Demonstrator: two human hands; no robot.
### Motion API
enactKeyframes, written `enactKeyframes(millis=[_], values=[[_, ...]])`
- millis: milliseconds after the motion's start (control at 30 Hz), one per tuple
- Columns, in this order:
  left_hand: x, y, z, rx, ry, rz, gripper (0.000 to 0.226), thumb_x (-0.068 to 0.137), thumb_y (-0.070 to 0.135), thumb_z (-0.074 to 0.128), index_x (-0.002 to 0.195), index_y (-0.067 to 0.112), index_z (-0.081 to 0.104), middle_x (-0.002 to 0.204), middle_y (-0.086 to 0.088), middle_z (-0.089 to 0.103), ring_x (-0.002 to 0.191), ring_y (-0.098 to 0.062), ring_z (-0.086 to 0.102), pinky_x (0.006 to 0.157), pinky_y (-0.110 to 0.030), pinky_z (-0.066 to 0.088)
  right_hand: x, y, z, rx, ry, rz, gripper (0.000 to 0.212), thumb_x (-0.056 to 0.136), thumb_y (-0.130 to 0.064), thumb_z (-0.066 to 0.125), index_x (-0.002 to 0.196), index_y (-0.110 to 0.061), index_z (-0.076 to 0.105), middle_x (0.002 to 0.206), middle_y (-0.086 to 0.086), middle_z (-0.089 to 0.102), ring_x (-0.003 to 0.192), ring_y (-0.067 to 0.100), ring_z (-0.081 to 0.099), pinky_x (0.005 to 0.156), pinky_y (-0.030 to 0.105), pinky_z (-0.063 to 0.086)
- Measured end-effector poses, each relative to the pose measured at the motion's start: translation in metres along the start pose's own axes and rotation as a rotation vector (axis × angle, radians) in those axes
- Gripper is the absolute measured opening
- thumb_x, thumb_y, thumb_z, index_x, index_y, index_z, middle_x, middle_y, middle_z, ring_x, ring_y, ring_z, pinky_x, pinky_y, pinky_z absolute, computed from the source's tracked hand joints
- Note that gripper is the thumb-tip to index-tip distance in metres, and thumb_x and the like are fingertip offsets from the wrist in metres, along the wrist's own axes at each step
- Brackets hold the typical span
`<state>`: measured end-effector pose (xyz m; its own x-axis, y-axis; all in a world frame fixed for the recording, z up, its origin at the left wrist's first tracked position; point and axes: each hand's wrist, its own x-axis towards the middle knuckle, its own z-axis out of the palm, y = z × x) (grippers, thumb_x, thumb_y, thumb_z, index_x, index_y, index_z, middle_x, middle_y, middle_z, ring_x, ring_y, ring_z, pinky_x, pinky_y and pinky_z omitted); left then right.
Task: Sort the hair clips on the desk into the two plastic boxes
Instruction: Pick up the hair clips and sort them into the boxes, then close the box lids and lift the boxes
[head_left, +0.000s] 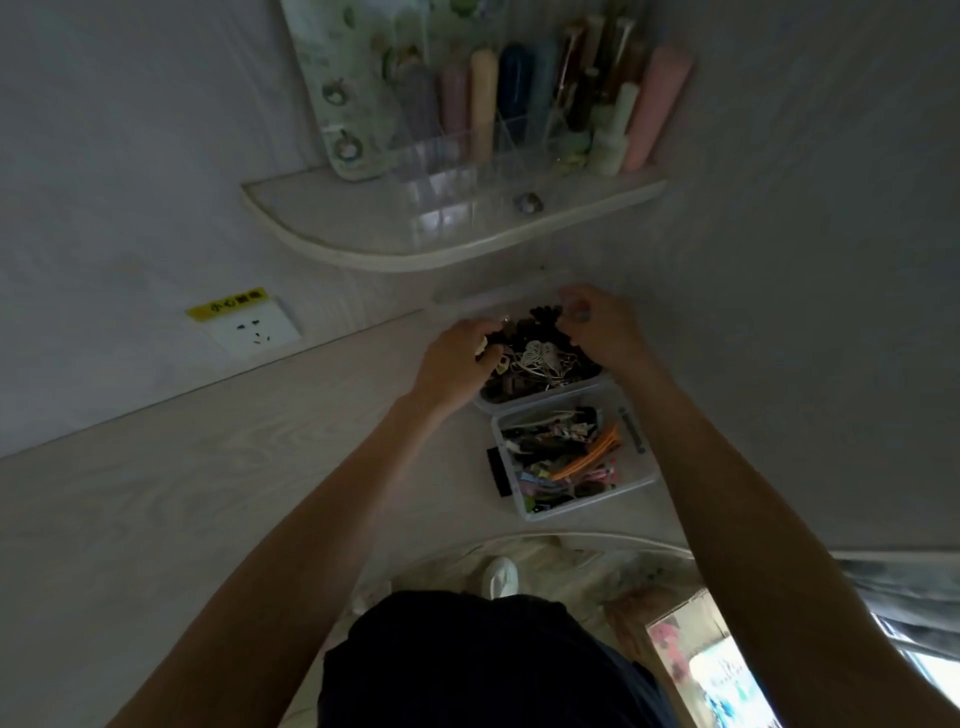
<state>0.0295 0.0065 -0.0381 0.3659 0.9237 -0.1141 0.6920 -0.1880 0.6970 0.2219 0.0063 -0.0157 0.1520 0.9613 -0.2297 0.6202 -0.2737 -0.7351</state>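
- On the far left, a pale wall with a white socket plate (258, 329), a yellow warning label (227, 304) stuck just above it.
- Below and across the left, a light wood-grain desk (182, 493), meeting the wall along a slanted edge.
- Higher up, centre, a rounded white shelf (395, 244) fixed in the corner, carrying a clear organiser (452, 171) stuffed with pastel tubes and brushes, a patterned card (337, 83) leaning at its left.
- Left hand (457, 358) at the left rim of the far plastic box (540, 395), fingers curled over the edge among the clips; whether gripping the box or a clip, cannot tell.
- Far box heaped with mostly dark hair clips (540, 358), one white butterfly-shaped piece on top.
- Right hand (597, 327) at the far right corner of the same box, fingers bent down into the pile; hold unclear.
- Just nearer, touching the far box, a second clear plastic box (639, 467) filled with colourful clips (566, 457), orange and pink among them.
- Flat black item (496, 470) on the desk against that box's left side.
- Right side, plain grey wall (831, 260); below the curved desk edge, dark clothing (467, 665) and a white shoe (501, 574) on the floor.
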Motion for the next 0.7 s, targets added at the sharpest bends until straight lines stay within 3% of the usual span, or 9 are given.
enactKeyframes(millis=[100, 233, 367, 467, 567, 700], values=[[-0.006, -0.006, 0.004, 0.047, 0.012, 0.057, 0.036, 0.096, 0.022, 0.048, 0.131, 0.016, 0.049, 0.137, -0.005, 0.05, 0.116, -0.022, 0.054, 0.095, -0.03, 0.041, -0.004, 0.005, -0.001, -0.164, 0.009, -0.109, 0.041, 0.09, -0.011, 0.056, 0.13, -0.012, 0.049, 0.123, 0.014, 0.059, 0.107, 0.028, 0.057, 0.088, 0.03, 0.044], [-0.007, -0.017, 0.009, 0.066, 0.19, 0.121, 0.034, 0.09, 0.014, 0.055, 0.124, 0.015, 0.055, 0.129, -0.006, 0.055, 0.118, -0.023, 0.051, 0.097, -0.029, 0.038, -0.01, 0.016, 0.003, -0.306, 0.064, -0.236, 0.037, 0.091, -0.015, 0.053, 0.127, -0.014, 0.049, 0.122, 0.014, 0.055, 0.109, 0.029, 0.054, 0.085, 0.031, 0.043], [-0.003, -0.024, -0.002, 0.135, 0.364, 0.129, 0.039, 0.086, 0.012, 0.059, 0.124, 0.012, 0.053, 0.127, -0.009, 0.054, 0.116, -0.028, 0.047, 0.096, -0.031, 0.039, 0.001, 0.012, 0.004, -0.372, 0.157, -0.434, 0.036, 0.09, -0.009, 0.051, 0.126, -0.008, 0.053, 0.132, 0.015, 0.052, 0.124, 0.032, 0.041, 0.103, 0.037, 0.035], [0.015, -0.025, -0.018, 0.261, 0.279, 0.125, 0.045, 0.091, 0.018, 0.055, 0.134, 0.009, 0.045, 0.135, -0.012, 0.049, 0.127, -0.03, 0.039, 0.107, -0.038, 0.035, 0.022, 0.006, 0.006, -0.473, 0.109, -0.49, 0.042, 0.092, -0.009, 0.047, 0.133, -0.01, 0.046, 0.141, 0.013, 0.045, 0.133, 0.032, 0.035, 0.109, 0.043, 0.03], [0.029, -0.024, -0.021, 0.281, 0.125, 0.029, 0.044, 0.096, 0.023, 0.047, 0.138, 0.011, 0.04, 0.14, -0.012, 0.045, 0.131, -0.028, 0.034, 0.108, -0.038, 0.031, 0.038, 0.006, 0.011, -0.588, 0.002, -0.458, 0.045, 0.094, -0.012, 0.044, 0.138, -0.013, 0.038, 0.147, 0.01, 0.037, 0.139, 0.031, 0.027, 0.111, 0.045, 0.027], [0.029, -0.023, -0.013, 0.173, 0.187, -0.005, 0.035, 0.095, 0.017, 0.048, 0.13, 0.015, 0.051, 0.129, -0.011, 0.054, 0.12, -0.027, 0.046, 0.1, -0.034, 0.036, 0.043, 0.01, 0.015, -0.588, 0.019, -0.43, 0.041, 0.092, -0.01, 0.046, 0.133, -0.01, 0.045, 0.137, 0.015, 0.048, 0.128, 0.032, 0.039, 0.103, 0.047, 0.037]])
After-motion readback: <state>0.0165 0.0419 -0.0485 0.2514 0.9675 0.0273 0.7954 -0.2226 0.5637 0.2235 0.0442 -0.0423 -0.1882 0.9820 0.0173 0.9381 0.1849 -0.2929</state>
